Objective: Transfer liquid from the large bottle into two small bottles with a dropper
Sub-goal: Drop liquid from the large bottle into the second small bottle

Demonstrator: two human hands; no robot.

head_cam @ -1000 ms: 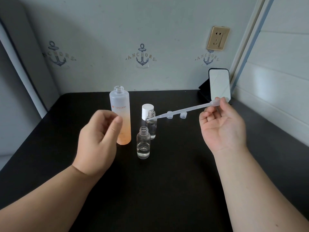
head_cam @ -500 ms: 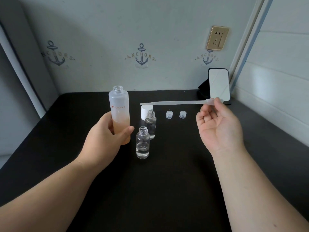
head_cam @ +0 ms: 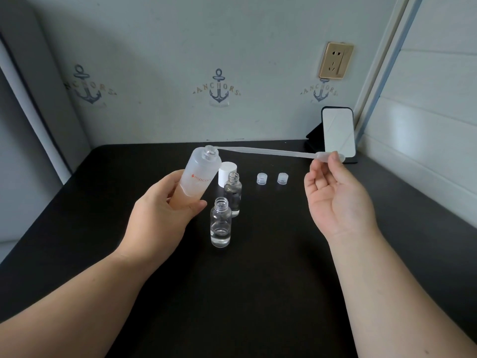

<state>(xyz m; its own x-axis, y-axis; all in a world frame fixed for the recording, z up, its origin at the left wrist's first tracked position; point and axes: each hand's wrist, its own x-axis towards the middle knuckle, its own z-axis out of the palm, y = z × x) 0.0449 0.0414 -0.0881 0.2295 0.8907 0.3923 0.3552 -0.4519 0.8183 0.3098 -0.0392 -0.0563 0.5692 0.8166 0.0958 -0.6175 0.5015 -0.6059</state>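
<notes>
Your left hand has lifted and tilted the bottle; your right hand, pinching the dropper, brings its tip to the bottle's mouth; refill imminent.

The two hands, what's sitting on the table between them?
In the head view, between the left hand and right hand stand two small bottles, a white cap and two small clear caps.

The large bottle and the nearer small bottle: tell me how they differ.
The large bottle is frosted with orange lettering; the nearer small bottle is clear and unmarked. The large bottle is tilted, gripped in the left hand; the small one stands upright on the table, untouched. The large is taller. Both are uncapped with threaded necks.
</notes>
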